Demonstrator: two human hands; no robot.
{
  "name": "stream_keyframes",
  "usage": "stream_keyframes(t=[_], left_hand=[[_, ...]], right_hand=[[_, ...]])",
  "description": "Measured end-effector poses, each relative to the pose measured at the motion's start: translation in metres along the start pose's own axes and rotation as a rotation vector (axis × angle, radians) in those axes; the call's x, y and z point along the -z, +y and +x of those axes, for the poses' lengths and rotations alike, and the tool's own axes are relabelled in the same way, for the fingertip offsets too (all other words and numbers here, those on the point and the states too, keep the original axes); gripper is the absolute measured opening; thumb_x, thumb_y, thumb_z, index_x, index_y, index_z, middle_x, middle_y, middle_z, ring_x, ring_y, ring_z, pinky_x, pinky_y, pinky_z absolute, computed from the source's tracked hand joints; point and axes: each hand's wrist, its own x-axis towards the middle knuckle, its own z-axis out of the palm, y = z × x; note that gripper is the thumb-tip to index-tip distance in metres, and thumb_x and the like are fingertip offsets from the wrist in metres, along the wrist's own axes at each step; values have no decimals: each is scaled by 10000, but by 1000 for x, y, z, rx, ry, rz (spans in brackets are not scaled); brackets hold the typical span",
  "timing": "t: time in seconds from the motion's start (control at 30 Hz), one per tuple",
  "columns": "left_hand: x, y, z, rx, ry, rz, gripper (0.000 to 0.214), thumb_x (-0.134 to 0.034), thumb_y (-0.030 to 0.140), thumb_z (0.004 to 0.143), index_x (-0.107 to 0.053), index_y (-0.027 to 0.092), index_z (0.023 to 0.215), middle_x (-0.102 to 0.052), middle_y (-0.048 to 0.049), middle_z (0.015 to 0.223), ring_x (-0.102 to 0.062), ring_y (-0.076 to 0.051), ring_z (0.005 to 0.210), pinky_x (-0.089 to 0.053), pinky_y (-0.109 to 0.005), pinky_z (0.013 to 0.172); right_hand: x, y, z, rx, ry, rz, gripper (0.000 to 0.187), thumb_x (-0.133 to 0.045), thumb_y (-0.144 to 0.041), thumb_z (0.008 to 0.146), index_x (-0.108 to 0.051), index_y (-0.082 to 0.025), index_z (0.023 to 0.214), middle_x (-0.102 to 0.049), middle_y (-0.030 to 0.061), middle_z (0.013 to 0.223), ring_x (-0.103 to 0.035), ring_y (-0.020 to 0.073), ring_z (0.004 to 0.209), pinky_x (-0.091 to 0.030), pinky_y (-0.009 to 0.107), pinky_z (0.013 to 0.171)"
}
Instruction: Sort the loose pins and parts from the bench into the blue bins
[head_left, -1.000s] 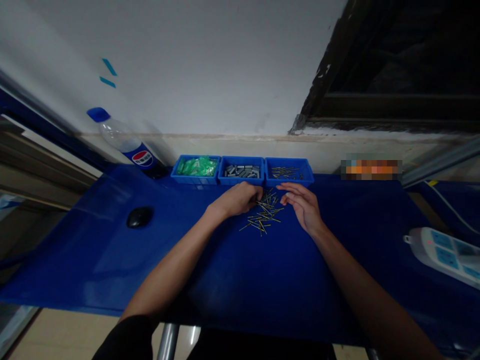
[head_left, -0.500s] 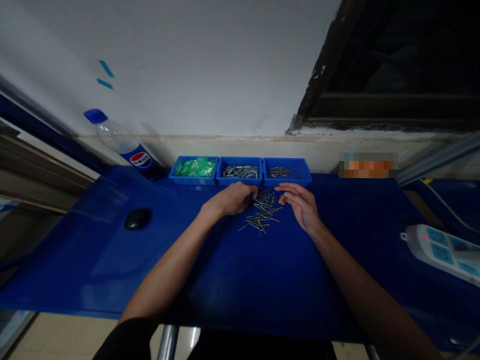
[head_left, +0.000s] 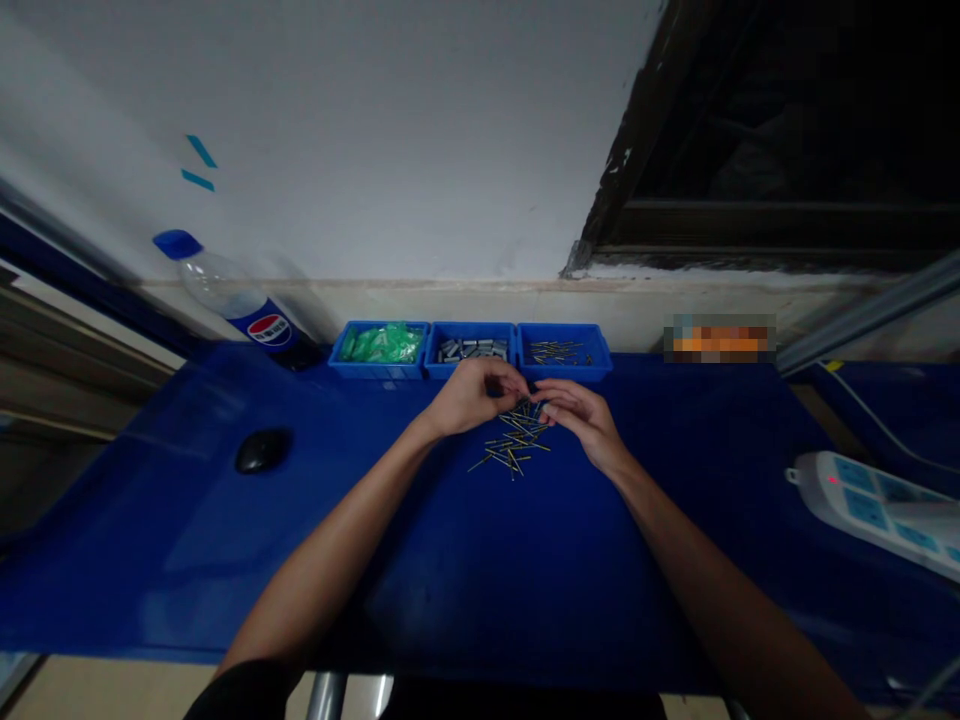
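Held left hand and right hand nearly tip to tip at the far end of loose metal pins on the tabletop.
Had bottle and black mouse well left of both hands, probably to leave room, and left box, middle box and right box in a row just beyond, likely for easy reach. Held left hand curled almost closed, perhaps around something small and dark, too unclear to tell; held right hand half open with bent fingers, likewise too unclear to tell of any grip.
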Motion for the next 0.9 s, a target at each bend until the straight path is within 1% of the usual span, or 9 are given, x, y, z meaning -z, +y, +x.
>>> stream_keyframes(t=[0.1,0.23,0.33,0.43,0.53,0.6,0.73,0.8,0.9], left_hand=[[-2,-1,1,84,33,-95,108,-710,178,805,-773,146,887,-784,-64,868,-723,-150,789,-607,-299,779],[-1,-3,0,151,59,-84,128,-764,231,792,-778,138,879,-792,-74,860,-725,-158,778,-613,-312,788],[-1,-3,-1,151,52,-47,148,-762,271,817,-770,134,873,-788,-76,855,-718,-156,760,-606,-306,763],[1,-1,-1,138,19,12,129,-719,253,852,-753,132,881,-785,-72,861,-714,-151,756,-591,-287,746],[9,3,-2,114,-27,174,123,-658,210,887,-757,143,915,-789,-63,884,-721,-155,771,-577,-283,768],[17,4,-4,101,-60,354,163,-628,171,897,-774,158,969,-799,-68,951,-738,-178,847,-569,-303,836],[27,-5,-13,115,-174,647,291,-644,94,841,-789,196,1072,-796,-86,1081,-732,-228,1024,-539,-342,958],[27,-12,-16,126,-227,674,359,-623,32,792,-789,213,1054,-793,-74,1059,-729,-217,1010,-536,-315,933],[23,-19,-17,154,-257,679,365,-593,-13,750,-779,201,979,-778,-71,981,-721,-205,916,-525,-284,824]], right_hand=[[0,-2,0,-12,-18,-5,393,-863,-345,811,-768,-260,1182,-808,67,1078,-731,188,796,-581,349,751],[1,-4,-1,-24,-2,26,235,-855,-357,822,-826,-254,1031,-822,64,1032,-731,193,793,-587,360,762],[3,-3,-1,-28,3,4,196,-832,-380,846,-846,-260,1001,-825,61,1014,-725,199,794,-574,354,747],[4,-2,-1,-17,2,-5,186,-808,-387,871,-853,-264,1003,-825,54,968,-717,199,787,-554,347,740],[2,-1,-1,8,30,9,173,-779,-369,898,-850,-268,1019,-824,57,1007,-711,199,811,-542,347,751],[1,-2,-1,20,64,45,231,-761,-350,907,-827,-279,1117,-808,70,1152,-711,203,861,-545,352,763],[-1,-4,0,32,102,124,535,-770,-295,874,-678,-330,1399,-641,84,1497,-705,225,1013,-569,385,844],[-1,-5,0,39,105,124,631,-779,-270,855,-618,-357,1459,-576,75,1567,-698,233,1064,-575,405,890],[0,-5,1,40,114,117,625,-764,-264,857,-613,-360,1456,-576,73,1565,-702,231,1049,-580,411,890]])
